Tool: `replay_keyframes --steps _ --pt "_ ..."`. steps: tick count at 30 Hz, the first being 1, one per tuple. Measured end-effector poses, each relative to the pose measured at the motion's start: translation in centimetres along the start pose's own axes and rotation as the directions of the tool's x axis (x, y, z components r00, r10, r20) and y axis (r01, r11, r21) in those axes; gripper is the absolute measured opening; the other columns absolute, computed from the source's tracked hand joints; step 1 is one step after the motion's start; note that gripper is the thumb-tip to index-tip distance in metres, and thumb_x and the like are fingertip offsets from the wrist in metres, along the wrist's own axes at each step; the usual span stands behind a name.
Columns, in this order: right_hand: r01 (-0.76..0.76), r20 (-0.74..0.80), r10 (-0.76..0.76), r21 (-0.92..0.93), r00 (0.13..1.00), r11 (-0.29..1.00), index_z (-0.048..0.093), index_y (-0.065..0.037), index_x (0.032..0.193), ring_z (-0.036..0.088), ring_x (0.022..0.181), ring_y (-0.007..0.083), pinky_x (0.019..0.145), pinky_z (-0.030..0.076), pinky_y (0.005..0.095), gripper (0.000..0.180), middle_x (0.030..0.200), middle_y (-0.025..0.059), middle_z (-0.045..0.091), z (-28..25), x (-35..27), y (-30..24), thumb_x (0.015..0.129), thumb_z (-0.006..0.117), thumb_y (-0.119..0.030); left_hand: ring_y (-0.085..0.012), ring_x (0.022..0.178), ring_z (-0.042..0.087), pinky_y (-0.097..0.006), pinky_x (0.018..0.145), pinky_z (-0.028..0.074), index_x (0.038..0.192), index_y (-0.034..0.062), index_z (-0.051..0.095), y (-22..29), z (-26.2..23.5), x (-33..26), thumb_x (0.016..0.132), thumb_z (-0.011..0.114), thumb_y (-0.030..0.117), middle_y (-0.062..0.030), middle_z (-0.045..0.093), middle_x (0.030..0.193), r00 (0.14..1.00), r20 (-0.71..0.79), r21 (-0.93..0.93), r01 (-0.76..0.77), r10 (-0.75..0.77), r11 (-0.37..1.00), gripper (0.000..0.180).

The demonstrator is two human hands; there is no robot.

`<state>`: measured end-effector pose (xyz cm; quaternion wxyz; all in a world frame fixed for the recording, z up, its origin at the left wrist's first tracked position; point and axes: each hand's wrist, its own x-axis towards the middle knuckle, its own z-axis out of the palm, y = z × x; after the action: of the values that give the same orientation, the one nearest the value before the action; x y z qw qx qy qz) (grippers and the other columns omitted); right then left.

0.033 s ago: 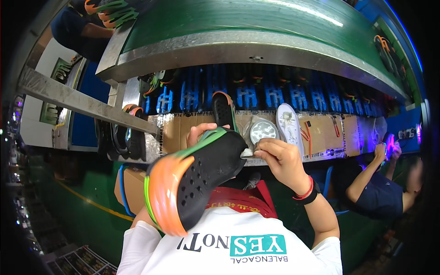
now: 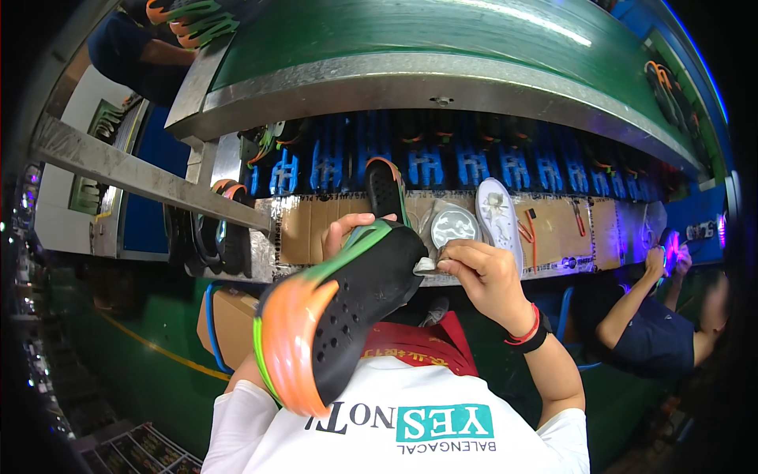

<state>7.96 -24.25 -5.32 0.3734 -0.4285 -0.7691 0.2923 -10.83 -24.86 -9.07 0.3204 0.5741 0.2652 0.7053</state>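
A black shoe piece (image 2: 365, 296) with round holes and a glossy orange and green band is held up before my chest. My left hand (image 2: 338, 232) is closed around its far side; part of that hand is hidden behind the piece. My right hand (image 2: 491, 276) pinches a small tool with a whitish tip (image 2: 425, 266), which is at the edge of the narrower end; whether the tip touches cannot be made out. Beyond my right hand lie a round container with white contents (image 2: 455, 227) and a white shoe sole (image 2: 499, 212). A similar shoe piece (image 2: 384, 192) stands upright past my left hand.
Cardboard (image 2: 304, 229) covers the narrow bench. Red-handled tools (image 2: 530, 237) lie on it at the right. Above runs a green conveyor (image 2: 379, 39) with a metal edge, over a row of blue racks (image 2: 426, 167). At far right a co-worker (image 2: 647, 332) is at work.
The shoe piece has tilted slightly, its broad orange end shifting a little down and to the right. Both hands stay nearly in place.
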Motion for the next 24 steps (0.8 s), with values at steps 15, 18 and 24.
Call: replay_keyframes --steps 15,18,24 --pt "-0.258 0.167 0.22 0.258 0.961 0.931 0.065 0.002 0.086 0.062 0.062 0.0198 0.059 0.048 0.0273 0.009 0.074 0.012 0.066 -0.3 0.1 -1.2 0.081 0.064 -0.006 -0.0343 0.103 0.059 -0.039 0.088 0.052 0.117 0.0034 0.041 -3.7 -4.2 -0.4 0.098 0.023 0.044 -0.0341 0.048 0.119 0.935 0.274 -0.299 0.307 -0.226 0.904 0.048" --pt "-0.297 0.19 0.251 0.277 0.949 0.914 0.065 0.002 0.086 0.062 0.062 0.017 0.059 0.047 0.0263 0.009 0.074 0.0115 0.066 -0.1 -0.1 -1.0 0.081 0.064 -0.006 -0.0334 0.103 0.059 -0.039 0.086 0.052 0.117 0.0043 0.043 -4.1 -4.6 -0.4 0.098 0.023 0.045 -0.0338 0.048 0.119 0.92 0.306 -0.351 0.35 -0.247 0.868 0.049" --pt "-0.356 0.196 0.302 0.39 0.933 0.849 0.065 0.002 0.088 0.056 0.062 0.0089 0.059 0.046 0.0229 0.01 0.073 0.0074 0.065 0.6 -0.5 -0.8 0.082 0.063 -0.004 -0.0209 0.094 0.06 -0.034 0.087 0.047 0.12 0.0045 0.048 -3.5 -4.3 -0.3 0.097 0.035 0.043 -0.0187 0.058 0.107 0.907 0.26 -0.393 0.413 -0.331 0.822 0.047"
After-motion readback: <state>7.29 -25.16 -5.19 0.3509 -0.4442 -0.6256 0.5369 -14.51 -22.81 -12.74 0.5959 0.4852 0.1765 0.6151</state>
